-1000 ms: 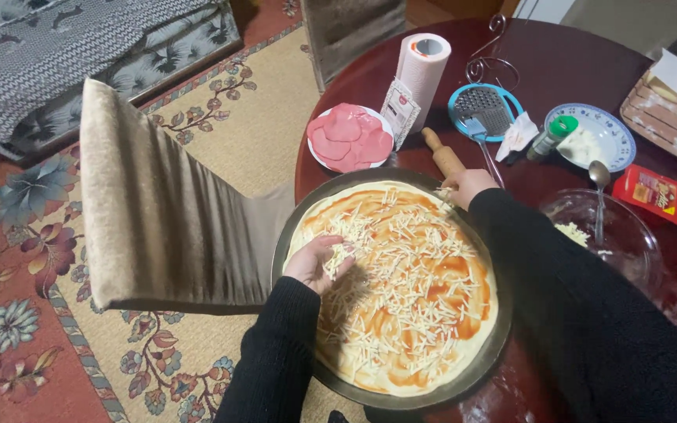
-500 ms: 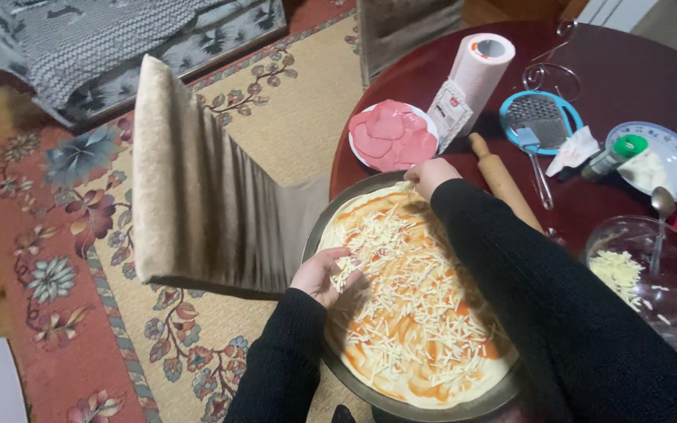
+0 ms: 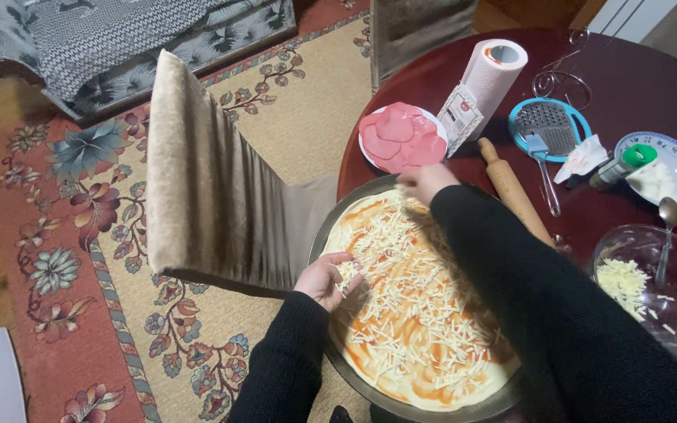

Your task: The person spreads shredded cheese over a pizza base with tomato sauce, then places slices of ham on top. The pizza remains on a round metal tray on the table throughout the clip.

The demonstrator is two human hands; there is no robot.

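Note:
A raw pizza [image 3: 409,298] with red sauce and grated cheese fills a round dark pan [image 3: 320,235] on the dark red table [image 3: 636,78]. My left hand [image 3: 324,278] rests on the pizza's left edge, fingers curled around shreds of grated cheese. My right hand [image 3: 425,182] reaches across to the pizza's far rim, fingers bent down onto the cheese; it is blurred, so what it holds is unclear. Both arms wear black sleeves.
Beyond the pan are a plate of pink sliced meat [image 3: 401,137], a paper towel roll [image 3: 495,70], a rolling pin [image 3: 515,196] and a blue grater [image 3: 548,125]. A glass bowl of cheese with a spoon [image 3: 644,274] is at right. A beige chair back [image 3: 205,180] stands left.
My right hand has moved left along the pizza's far rim. My left hand stays at the left edge, fingers curling in on cheese. The view has shifted.

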